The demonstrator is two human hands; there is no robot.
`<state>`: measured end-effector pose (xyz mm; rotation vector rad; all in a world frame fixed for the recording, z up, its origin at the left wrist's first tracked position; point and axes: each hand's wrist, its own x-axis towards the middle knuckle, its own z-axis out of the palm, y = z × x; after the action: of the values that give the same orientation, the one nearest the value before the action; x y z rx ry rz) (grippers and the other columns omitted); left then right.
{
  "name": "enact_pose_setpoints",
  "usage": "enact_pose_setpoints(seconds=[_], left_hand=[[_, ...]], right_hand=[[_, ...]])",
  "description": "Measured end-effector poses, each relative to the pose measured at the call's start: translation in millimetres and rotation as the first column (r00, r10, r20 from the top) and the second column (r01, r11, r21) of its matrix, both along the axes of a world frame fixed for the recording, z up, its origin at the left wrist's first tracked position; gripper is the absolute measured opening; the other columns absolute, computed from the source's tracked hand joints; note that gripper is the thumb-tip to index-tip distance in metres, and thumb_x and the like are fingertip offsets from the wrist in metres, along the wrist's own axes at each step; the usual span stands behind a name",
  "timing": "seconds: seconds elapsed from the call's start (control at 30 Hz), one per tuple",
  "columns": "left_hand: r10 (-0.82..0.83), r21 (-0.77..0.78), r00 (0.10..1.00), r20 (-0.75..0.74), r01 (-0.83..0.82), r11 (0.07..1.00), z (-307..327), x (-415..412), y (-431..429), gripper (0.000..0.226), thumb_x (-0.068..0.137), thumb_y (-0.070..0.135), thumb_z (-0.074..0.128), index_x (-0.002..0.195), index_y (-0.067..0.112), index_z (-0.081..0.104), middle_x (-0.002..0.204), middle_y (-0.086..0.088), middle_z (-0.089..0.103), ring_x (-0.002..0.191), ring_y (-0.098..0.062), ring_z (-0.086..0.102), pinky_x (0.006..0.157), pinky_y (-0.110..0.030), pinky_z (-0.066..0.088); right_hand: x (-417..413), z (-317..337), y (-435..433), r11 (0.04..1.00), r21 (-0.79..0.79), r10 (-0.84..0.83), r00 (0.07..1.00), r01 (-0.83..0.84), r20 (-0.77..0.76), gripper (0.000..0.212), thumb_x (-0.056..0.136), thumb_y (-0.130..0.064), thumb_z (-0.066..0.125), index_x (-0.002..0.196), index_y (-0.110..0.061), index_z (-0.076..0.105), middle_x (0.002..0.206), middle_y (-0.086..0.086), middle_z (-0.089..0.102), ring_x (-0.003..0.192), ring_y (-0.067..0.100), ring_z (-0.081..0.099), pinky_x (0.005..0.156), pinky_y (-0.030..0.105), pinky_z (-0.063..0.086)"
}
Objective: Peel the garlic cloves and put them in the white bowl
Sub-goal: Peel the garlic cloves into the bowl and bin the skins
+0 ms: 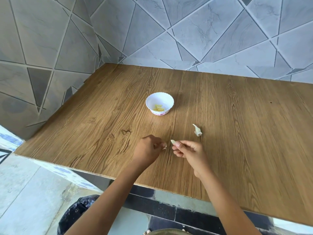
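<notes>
1 light, firm clove (pixel 173 141) is pinched at its base by the fingers (pixel 179 143) of your right hand (pixel 188 150) above the counter (pixel 237 116); once bared, it will likely be slippery. Your left hand (pixel 150 148) pinches what looks like papery skin (pixel 164 147).

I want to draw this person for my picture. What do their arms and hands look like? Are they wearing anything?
The left arm and right arm are bare, with no sleeves showing anywhere in the picture. The left hand and right hand wear no gloves, and I can see no watch, bracelet or ring. Both forearms look slim.
</notes>
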<state>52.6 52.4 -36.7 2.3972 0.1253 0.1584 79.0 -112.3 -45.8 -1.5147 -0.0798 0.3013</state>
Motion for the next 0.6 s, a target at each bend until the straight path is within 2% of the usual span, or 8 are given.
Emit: enact_pose_setpoints(seconds=[0.07,0.2,0.27,0.37,0.43,0.53,0.6], left_hand=[[0.032,-0.066,0.998,0.052,-0.028,0.997,2,1,-1,0.005,0.081,0.011,0.071,0.083,0.014,0.074,0.071,0.013,0.065,0.06,-0.001,0.058,0.062,-0.014,0.048],[-0.013,-0.387,1.0,0.016,0.018,0.922,9,3,-3,0.006,0.087,0.008,0.067,0.09,0.009,0.072,0.075,-0.006,0.072,0.069,-0.021,0.069,0.069,-0.032,0.058],[-0.07,-0.435,0.998,-0.011,0.058,0.899,12,3,-4,0.008,0.086,0.01,0.068,0.093,0.007,0.071,0.078,-0.008,0.072,0.071,-0.024,0.069,0.07,-0.031,0.059],[-0.106,-0.529,0.989,-0.101,0.037,0.848,16,5,-3,0.006,0.085,0.006,0.068,0.09,0.003,0.07,0.072,-0.004,0.069,0.066,-0.014,0.066,0.064,-0.022,0.055],[-0.152,-0.661,0.967,-0.202,-0.02,0.75,20,5,-2,0.006,0.087,0.004,0.064,0.091,0.001,0.068,0.073,-0.005,0.068,0.067,-0.011,0.066,0.063,-0.017,0.054],[-0.246,-0.856,0.909,-0.336,-0.186,0.482,25,3,1,0.008,0.088,0.001,0.059,0.091,-0.001,0.066,0.075,-0.008,0.07,0.068,-0.009,0.069,0.062,-0.016,0.056],[-0.256,-0.891,0.885,-0.39,-0.293,0.347,26,2,1,0.009,0.089,-0.001,0.057,0.091,-0.003,0.065,0.073,-0.008,0.07,0.065,-0.01,0.069,0.058,-0.015,0.055]], right_hand=[[-1,-1,1,1.0,-0.022,0.007,1.0,-0.008,-0.006,0.01,0.089,-0.007,0.061,0.095,-0.004,0.07,0.078,0.007,0.071,0.064,0.006,0.066,0.062,0.016,0.053],[1,-4,0,0.992,-0.122,0.032,0.998,-0.026,0.045,0.01,0.092,-0.01,0.059,0.088,-0.008,0.069,0.072,0.001,0.068,0.06,0.004,0.062,0.059,0.017,0.052],[2,-4,0,0.987,-0.149,0.07,0.995,-0.06,0.067,0.013,0.092,-0.011,0.059,0.083,-0.01,0.068,0.069,-0.001,0.067,0.06,0.005,0.06,0.057,0.017,0.05],[2,-4,0,0.982,-0.141,0.139,0.987,-0.128,0.074,0.016,0.094,-0.012,0.057,0.081,-0.011,0.067,0.068,-0.002,0.064,0.061,0.005,0.058,0.058,0.017,0.048],[2,-3,-1,0.981,-0.12,0.168,0.981,-0.155,0.101,0.016,0.094,-0.011,0.055,0.081,-0.013,0.065,0.069,-0.002,0.062,0.063,0.003,0.057,0.061,0.017,0.047],[1,-4,-1,0.978,-0.094,0.201,0.965,-0.187,0.169,0.014,0.094,-0.012,0.055,0.083,-0.014,0.064,0.069,-0.004,0.062,0.065,0.001,0.057,0.063,0.016,0.047],[0,-7,-1,0.98,-0.094,0.193,0.956,-0.176,0.222,0.013,0.093,-0.01,0.056,0.084,-0.015,0.065,0.07,-0.005,0.062,0.065,0.002,0.057,0.063,0.018,0.048]])
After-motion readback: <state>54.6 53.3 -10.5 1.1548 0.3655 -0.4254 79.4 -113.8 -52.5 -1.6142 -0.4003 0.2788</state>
